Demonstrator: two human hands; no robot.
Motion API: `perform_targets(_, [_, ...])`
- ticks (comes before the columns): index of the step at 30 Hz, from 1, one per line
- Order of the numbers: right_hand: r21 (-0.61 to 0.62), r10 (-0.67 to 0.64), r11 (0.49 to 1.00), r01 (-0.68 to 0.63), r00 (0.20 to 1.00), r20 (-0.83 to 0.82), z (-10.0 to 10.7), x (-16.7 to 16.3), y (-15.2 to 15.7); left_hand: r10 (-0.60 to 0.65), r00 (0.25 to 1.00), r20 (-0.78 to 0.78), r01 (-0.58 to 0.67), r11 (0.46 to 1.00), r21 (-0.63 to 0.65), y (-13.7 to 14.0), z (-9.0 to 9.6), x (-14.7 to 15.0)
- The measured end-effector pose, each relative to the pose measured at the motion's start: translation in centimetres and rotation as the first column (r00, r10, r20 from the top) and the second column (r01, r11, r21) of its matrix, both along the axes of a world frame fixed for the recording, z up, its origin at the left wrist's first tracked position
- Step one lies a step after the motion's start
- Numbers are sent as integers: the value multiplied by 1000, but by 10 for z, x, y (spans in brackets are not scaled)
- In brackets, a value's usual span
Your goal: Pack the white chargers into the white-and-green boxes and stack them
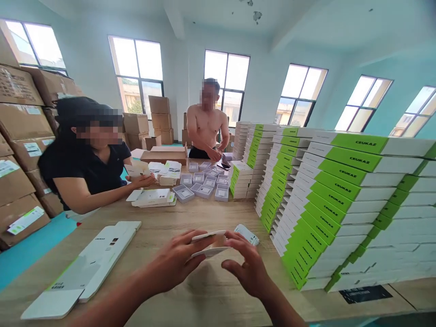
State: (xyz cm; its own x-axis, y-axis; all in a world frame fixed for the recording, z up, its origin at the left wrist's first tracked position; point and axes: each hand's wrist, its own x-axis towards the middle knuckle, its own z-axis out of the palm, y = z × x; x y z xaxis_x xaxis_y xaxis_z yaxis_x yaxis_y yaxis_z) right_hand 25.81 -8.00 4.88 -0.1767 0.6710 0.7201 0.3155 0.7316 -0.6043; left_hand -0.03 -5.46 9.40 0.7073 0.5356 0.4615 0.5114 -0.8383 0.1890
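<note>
A small white folding carton (213,237) is lifted above the table in front of me, its near side gaping so the inside shows. My left hand (180,254) grips it from the left, fingers on top and thumb below. At its right end, the curled fingers of my right hand (243,259) hold the carton's edge, while the thumb stands off below. Just beyond the right hand lies a small stack of printed cards (247,234). To the left rests a pile of flat, unfolded cartons (91,259).
Tall stacks of white and green boxes (327,213) line the right side. Several pale trays (204,184) lie farther back, near more flat cartons (153,197). One person (91,163) sits at left holding a carton; another (207,127) stands across the wooden table (204,295).
</note>
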Motion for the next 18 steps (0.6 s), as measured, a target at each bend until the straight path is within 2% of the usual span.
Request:
perform_targets(2, [147,-69,988,53,992,106,-9,-2,0,-39,999,35,39,999,20,0,-9,0])
perform_targets(4, [221,-101,973,60,978,181,-10,-4,1,-63,997,52,62,998,20,-1,-16,2])
perform_targets(8, [262,-138,959,108,986,97,-5,-8,-1,-11,995,98,13,1000,-25,-5,-26,1])
perform_targets(10, [262,-119,961,94,990,79,-4,-8,-3,-3,992,127,7,1000,-30,-7,-27,1])
perform_targets(14, [224,-69,974,32,984,163,-4,-9,-4,-56,988,142,60,998,-20,-9,-20,3])
perform_targets(16, [145,-15,989,-7,988,152,-6,-10,-3,-88,988,127,91,996,-19,-8,-16,5])
perform_targets(18, [49,21,999,-23,999,43,-11,-14,-1,-88,988,130,88,996,0,-5,-20,7])
